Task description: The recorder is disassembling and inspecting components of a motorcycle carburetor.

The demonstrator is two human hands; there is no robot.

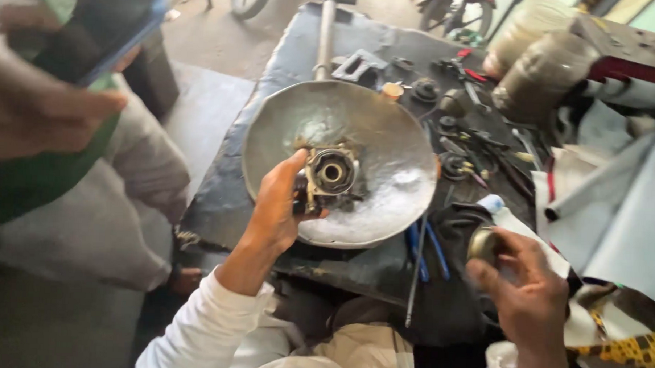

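My left hand grips a greasy metal engine part with a round bore, holding it just above a wide metal basin. Pale liquid lies at the bottom of the basin. My right hand holds a small round brass-coloured piece between thumb and fingers, to the right of the basin, over the dark workbench.
Washers, rings and small tools lie scattered on the bench right of the basin. Blue-handled pliers rest at the front edge. A metal rod stands behind the basin. Another person in a light garment stands at the left. Cloth rags are piled at the right.
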